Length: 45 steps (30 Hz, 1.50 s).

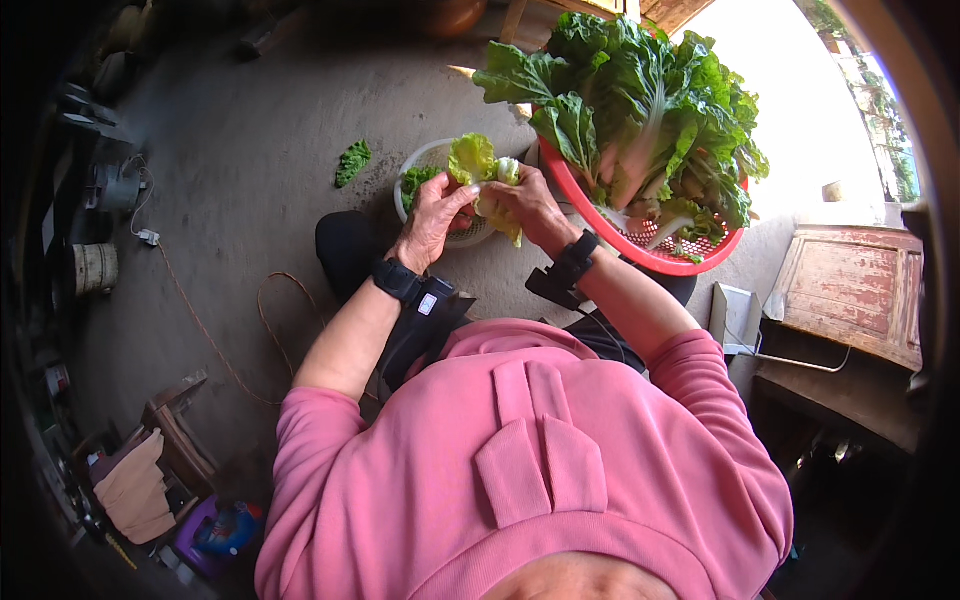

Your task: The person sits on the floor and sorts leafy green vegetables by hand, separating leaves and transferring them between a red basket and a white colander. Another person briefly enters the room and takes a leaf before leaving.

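Both of my hands meet at a small pale yellow-green head of leafy greens. My left hand pinches its leaves between thumb and fingers. From the other side, my right hand grips the same greens near a white stem part. Below them is a white plastic basket on the floor, with some green leaves inside at its left; my hands hide part of it. At my right stands a red plastic colander basket, heaped with large dark green leafy vegetables with white stalks.
A loose green leaf lies on the concrete floor left of the white basket. An orange-brown cord runs across the floor at left. A metal dustpan and a worn wooden panel are at right.
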Tool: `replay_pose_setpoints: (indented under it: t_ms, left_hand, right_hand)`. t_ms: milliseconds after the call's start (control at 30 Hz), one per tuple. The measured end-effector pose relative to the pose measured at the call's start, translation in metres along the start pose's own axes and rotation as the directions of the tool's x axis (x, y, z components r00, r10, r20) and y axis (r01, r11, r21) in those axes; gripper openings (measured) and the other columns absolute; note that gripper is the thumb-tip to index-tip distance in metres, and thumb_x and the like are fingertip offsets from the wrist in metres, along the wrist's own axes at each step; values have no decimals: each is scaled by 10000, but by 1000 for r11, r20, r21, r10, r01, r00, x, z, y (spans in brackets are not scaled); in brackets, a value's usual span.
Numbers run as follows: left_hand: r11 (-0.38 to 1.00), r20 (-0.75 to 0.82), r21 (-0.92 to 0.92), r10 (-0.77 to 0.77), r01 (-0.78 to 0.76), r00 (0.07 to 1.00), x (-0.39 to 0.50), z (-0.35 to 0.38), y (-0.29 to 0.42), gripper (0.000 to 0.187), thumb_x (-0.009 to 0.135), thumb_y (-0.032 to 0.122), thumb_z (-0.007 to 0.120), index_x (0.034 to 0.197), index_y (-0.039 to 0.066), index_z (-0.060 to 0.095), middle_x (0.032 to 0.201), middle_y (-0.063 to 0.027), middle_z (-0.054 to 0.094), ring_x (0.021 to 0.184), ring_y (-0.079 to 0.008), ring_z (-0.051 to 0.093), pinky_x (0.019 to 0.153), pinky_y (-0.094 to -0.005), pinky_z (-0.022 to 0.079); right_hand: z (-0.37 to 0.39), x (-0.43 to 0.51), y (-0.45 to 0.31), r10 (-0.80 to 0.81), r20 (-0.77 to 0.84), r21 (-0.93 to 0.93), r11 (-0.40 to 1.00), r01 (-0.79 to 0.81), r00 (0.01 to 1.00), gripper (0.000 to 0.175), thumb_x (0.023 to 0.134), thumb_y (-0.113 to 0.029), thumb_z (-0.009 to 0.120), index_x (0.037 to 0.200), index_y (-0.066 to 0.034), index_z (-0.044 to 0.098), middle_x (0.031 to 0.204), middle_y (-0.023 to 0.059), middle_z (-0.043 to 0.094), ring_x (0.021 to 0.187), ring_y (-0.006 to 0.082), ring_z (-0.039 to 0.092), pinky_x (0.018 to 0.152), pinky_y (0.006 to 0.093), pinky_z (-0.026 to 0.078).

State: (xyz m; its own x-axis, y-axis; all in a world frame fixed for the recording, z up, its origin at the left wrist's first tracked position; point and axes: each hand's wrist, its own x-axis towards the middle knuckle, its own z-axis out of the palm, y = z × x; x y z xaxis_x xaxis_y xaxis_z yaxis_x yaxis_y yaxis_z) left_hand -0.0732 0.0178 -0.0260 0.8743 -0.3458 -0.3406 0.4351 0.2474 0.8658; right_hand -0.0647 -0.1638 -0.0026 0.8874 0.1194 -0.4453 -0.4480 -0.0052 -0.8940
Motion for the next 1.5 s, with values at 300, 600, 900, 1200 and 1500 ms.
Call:
replay_pose_setpoints:
  t_ms: [300,600,900,1200,1500]
  left_hand:
    - [966,50,248,56,-67,997,-9,-5,7,197,900,199,661,958,12,642,813,-5,632,677,-73,569,610,-223,461]
    - [911,-259,410,70,44,963,8,-39,-20,188,807,183,642,853,5,604,669,-28,601,543,-82,538,486,-237,439]
    - [779,-289,627,260,-23,922,17,-33,-8,316,852,129,698,1129,-10,633,981,-121,682,902,-163,646,786,-288,528]
    - [831,92,423,358,-362,929,-5,16,22,259,925,214,681,1095,24,634,891,17,642,786,-62,569,692,-235,460]
    - [971,61,173,155,-163,986,-15,19,23,164,925,164,682,1039,50,651,868,54,632,739,-20,542,634,-186,443]
  right_hand:
    - [-6,4,0,-71,192,-183,977,107,979,228,815,-106,706,995,31,679,826,32,675,699,96,601,640,281,529]
    - [-5,7,-13,-405,59,-59,911,408,912,124,840,-108,683,880,2,641,741,8,618,693,67,556,617,278,485]
    - [-18,13,-4,-119,205,-88,986,139,972,417,989,-394,553,1056,17,533,857,73,604,776,119,569,692,294,482]
    - [-8,-12,-13,-222,399,131,974,185,890,326,1045,-323,472,1167,-40,579,1020,2,599,928,66,534,828,242,457]
    - [-5,-27,-21,-187,284,72,982,173,941,380,1000,-346,573,1119,14,603,944,19,624,849,82,552,766,265,478]
